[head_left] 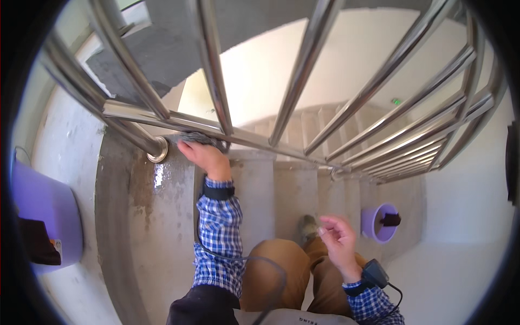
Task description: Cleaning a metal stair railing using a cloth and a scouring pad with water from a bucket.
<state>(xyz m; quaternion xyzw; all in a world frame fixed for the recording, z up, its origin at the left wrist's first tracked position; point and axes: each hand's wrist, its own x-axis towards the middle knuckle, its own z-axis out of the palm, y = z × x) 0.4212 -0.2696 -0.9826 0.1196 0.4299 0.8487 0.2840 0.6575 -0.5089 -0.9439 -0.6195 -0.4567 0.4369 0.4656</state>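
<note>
My left hand (206, 157) holds a wet-looking grey cloth (199, 139) at the outer edge of the stair, just under the bottom rail (191, 123) of a stainless steel railing. Close by on its left is the round base flange (159, 149) of a railing post. Dark wet patches (146, 183) mark the concrete below that flange. My right hand (339, 243) hangs in front of my knees, fingers loosely curled and apart from the thumb, with nothing visible in it.
A purple bucket (53, 207) with a dark cloth (38, 241) over its side stands at far left. Down the steps (294, 195), another purple bucket (367, 223) has a dark cloth (391, 219) on its rim. Steel balusters (304, 73) slant across the top. A cable (227, 257) runs along my left sleeve.
</note>
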